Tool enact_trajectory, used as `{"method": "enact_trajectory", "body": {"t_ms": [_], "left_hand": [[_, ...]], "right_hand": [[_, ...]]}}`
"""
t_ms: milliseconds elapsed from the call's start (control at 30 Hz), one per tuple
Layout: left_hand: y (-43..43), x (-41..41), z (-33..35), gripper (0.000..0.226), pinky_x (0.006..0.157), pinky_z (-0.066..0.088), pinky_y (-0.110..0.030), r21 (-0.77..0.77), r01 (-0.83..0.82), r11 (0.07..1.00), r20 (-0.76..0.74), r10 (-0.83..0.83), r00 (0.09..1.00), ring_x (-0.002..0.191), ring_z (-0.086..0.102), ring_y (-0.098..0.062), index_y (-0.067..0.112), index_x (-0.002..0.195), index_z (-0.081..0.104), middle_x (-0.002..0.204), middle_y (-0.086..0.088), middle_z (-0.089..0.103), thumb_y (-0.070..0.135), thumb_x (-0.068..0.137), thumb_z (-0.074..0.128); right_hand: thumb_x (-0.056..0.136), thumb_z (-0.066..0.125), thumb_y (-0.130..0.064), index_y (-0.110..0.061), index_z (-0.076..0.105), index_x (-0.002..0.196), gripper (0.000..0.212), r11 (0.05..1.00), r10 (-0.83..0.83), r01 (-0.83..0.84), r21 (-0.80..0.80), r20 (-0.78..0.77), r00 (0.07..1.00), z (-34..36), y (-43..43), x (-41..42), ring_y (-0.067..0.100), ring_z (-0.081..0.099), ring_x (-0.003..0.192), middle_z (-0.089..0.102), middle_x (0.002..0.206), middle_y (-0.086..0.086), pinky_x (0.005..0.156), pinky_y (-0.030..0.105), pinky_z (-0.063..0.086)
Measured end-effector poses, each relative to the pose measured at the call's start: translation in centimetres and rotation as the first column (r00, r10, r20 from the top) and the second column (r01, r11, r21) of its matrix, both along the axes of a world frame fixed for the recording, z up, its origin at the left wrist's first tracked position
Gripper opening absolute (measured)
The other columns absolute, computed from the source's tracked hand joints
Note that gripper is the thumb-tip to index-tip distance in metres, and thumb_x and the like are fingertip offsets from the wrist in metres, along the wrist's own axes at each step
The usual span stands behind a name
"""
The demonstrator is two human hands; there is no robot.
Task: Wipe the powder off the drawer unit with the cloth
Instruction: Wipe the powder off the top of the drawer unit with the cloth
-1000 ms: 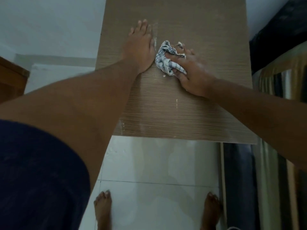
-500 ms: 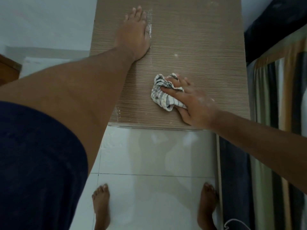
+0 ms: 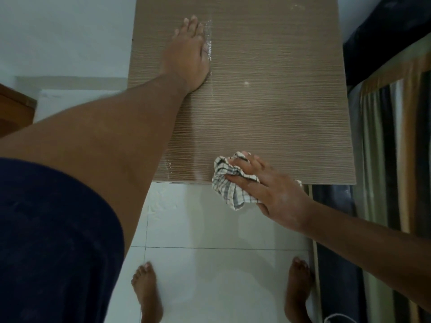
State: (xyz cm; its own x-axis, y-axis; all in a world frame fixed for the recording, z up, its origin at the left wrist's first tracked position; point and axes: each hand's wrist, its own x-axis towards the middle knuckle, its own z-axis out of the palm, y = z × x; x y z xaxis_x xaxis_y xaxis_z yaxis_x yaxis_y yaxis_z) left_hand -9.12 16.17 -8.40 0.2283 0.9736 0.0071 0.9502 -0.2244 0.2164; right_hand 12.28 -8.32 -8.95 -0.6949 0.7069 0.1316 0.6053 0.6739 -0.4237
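The right hand (image 3: 275, 192) grips the bunched cloth (image 3: 229, 185) at the near edge of the drawer unit (image 3: 279, 113), likely to push powder off. The left hand (image 3: 189, 52) lies open and flat beside a powder line (image 3: 209, 40), probably to steady the person

A white cloth (image 3: 229, 186) checked in dark lines, brown wood-grain drawer unit (image 3: 268, 108), white powder (image 3: 209, 40) streaks.
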Motion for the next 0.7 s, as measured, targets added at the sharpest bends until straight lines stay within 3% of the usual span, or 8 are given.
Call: {"method": "enact_trajectory", "body": {"t_ms": [133, 233, 367, 467, 533, 700], "left_hand": [[-0.2, -0.1, -0.2, 0.056, 0.127, 0.010, -0.038, 0.004, -0.001, 1.000, 0.012, 0.001, 1.000, 0.156, 0.014, -0.026, 0.003, 0.157, 0.025, 0.167, -0.014, 0.019, 0.025, 0.105, 0.024], [-0.5, -0.3, -0.6, 0.055, 0.127, 0.010, -0.039, -0.008, -0.001, 1.000, 0.018, 0.001, 1.000, 0.156, 0.014, -0.027, 0.003, 0.157, 0.025, 0.166, -0.014, 0.020, 0.023, 0.105, 0.026], [-0.3, -0.4, -0.3, 0.054, 0.127, 0.007, -0.040, -0.029, 0.028, 0.999, 0.077, -0.026, 0.997, 0.156, 0.011, -0.028, 0.001, 0.157, 0.024, 0.167, -0.016, 0.018, 0.021, 0.107, 0.028], [0.3, -2.1, 0.2, 0.053, 0.127, 0.009, -0.042, 0.011, 0.065, 0.998, 0.160, -0.066, 0.985, 0.156, 0.010, -0.031, -0.002, 0.155, 0.028, 0.166, -0.019, 0.018, 0.018, 0.105, 0.031], [1.0, -4.2, 0.7, 0.054, 0.126, 0.011, -0.044, 0.052, 0.046, 0.998, 0.135, -0.052, 0.989, 0.155, 0.012, -0.034, -0.004, 0.153, 0.030, 0.165, -0.021, 0.020, 0.018, 0.104, 0.033], [0.4, -7.5, -0.2, 0.052, 0.127, 0.013, -0.045, 0.031, -0.021, 0.999, 0.057, 0.019, 0.998, 0.155, 0.012, -0.032, -0.003, 0.154, 0.030, 0.165, -0.020, 0.022, 0.019, 0.107, 0.032]], "right_hand": [[0.091, 0.053, 0.004, 0.003, 0.067, 0.122, 0.035, 0.996, 0.076, -0.076, -0.039, -0.022, 0.997, 0.0, -1.4, 0.2, 0.045, 0.044, 0.134, 0.053, 0.140, 0.025, 0.108, 0.058, 0.042], [0.095, 0.047, 0.001, 0.004, 0.066, 0.123, 0.035, 0.987, 0.106, -0.113, -0.113, -0.060, 0.993, 0.4, -2.8, 0.2, 0.042, 0.044, 0.137, 0.052, 0.142, 0.023, 0.108, 0.058, 0.042], [0.084, 0.063, 0.010, -0.001, 0.062, 0.131, 0.049, 0.952, -0.117, 0.074, -0.296, -0.132, 0.984, 2.9, -2.0, -1.4, 0.036, 0.047, 0.137, 0.052, 0.144, 0.019, 0.109, 0.055, 0.042], [0.092, 0.055, 0.005, -0.010, 0.058, 0.138, 0.048, 0.856, -0.389, 0.272, -0.439, -0.202, 0.899, 5.4, 3.1, -2.0, 0.023, 0.049, 0.136, 0.053, 0.145, 0.011, 0.114, 0.039, 0.040], [0.092, 0.052, 0.005, -0.014, 0.059, 0.136, 0.049, 0.823, -0.522, 0.411, -0.393, -0.238, 0.819, 6.6, 7.8, -1.6, 0.012, 0.054, 0.127, 0.060, 0.138, 0.004, 0.109, 0.026, 0.043], [0.095, 0.049, 0.001, -0.018, 0.064, 0.131, 0.044, 0.665, -0.740, 0.704, -0.249, -0.350, 0.574, 6.2, 19.5, -0.6, 0.002, 0.062, 0.108, 0.066, 0.124, -0.007, 0.091, 0.010, 0.050]]}}
